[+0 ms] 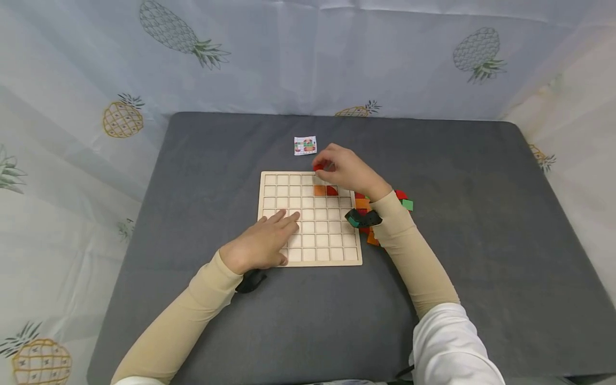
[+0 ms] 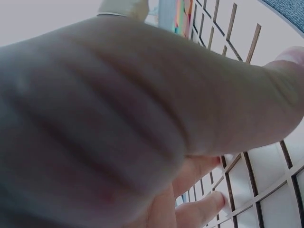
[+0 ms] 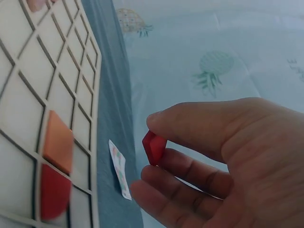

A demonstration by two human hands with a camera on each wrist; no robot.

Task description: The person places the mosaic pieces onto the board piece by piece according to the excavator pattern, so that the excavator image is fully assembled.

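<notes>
My right hand (image 1: 348,168) pinches a small red piece (image 3: 154,147) between thumb and fingertips, held over the far edge of the wooden grid board (image 1: 315,226). In the board's second row from the far side sit an orange square tile (image 1: 320,190) and, directly right of it, a red tile with one rounded corner (image 1: 332,191). My left hand (image 1: 262,243) rests on the board's near left part with its fingers spread, hiding several cells. In the left wrist view its thumb (image 2: 237,104) and fingers lie along the grid.
Behind the board lies a small printed card (image 1: 305,145) with a coloured pattern. Several loose red, orange and green tiles (image 1: 407,205) are heaped at the board's right edge, partly under my right wrist. A grey cloth covers the table (image 1: 481,240); a pineapple-print curtain (image 1: 337,53) hangs behind.
</notes>
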